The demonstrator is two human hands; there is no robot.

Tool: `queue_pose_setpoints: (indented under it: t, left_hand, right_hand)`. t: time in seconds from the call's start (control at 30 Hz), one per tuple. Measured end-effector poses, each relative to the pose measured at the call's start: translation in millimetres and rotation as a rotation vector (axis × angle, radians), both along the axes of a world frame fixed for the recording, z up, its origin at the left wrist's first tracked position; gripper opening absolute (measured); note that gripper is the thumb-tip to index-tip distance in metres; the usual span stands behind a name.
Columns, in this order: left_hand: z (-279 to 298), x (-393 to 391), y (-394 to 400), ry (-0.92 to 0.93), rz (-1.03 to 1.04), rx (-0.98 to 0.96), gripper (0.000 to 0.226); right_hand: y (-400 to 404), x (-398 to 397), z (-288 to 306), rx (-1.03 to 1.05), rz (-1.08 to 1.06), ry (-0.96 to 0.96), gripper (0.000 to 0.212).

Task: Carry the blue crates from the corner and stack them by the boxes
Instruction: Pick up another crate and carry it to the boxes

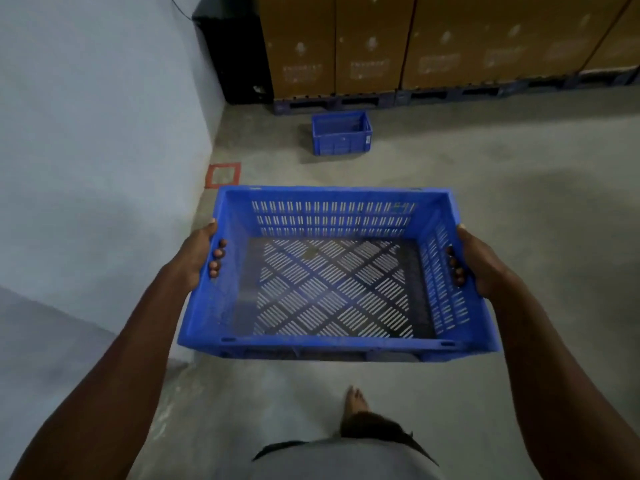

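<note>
I hold an empty blue slotted crate [332, 342] level in front of me, above the concrete floor. My left hand [201, 252] grips its left rim, fingers curled inside the wall. My right hand [472, 259] grips the right rim the same way. A second blue crate [341, 140] stands on the floor further ahead, just in front of the row of brown cardboard boxes [374, 43] on dark pallets.
A pale wall [97, 116] runs along the left and ends at a corner. A black cabinet [239, 53] stands left of the boxes. A red square outline [223, 174] is marked on the floor by the wall. My bare foot [356, 401] is below the crate.
</note>
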State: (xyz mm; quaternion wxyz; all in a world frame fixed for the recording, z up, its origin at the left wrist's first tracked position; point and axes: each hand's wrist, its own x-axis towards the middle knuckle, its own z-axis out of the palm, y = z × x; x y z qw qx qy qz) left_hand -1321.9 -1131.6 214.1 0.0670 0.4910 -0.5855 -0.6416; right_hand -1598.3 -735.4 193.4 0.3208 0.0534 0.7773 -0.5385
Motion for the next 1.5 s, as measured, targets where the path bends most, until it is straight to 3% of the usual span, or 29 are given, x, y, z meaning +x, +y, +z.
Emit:
queue_pose_setpoints:
  t: [0.47,0.77,1.13,1.5]
  left_hand:
    - [10.3,-339.5,-151.2,0.054,0.07,0.008,0.052]
    - [13.9,-572.6,-262.7,0.053,0.051,-0.031,0.049]
    - [-11.1,-841.7,-405.1,0.031,0.086,-0.007,0.052]
    - [-45.8,-1047.1,-553.7,-0.041,0.213,-0.01,0.054]
  right_hand:
    - [-172.5,-375.1,24.1,-0.037,0.081,0.012,0.057]
    - [-274.5,-582.1,25.5,-0.024,0.017,0.035,0.057]
    - [-421.7,-867.7,-3.8,-0.072,0.046,0.016,0.058]
    - [-604.4,-1104.5,-33.1,-0.005,0.135,-0.043,0.059]
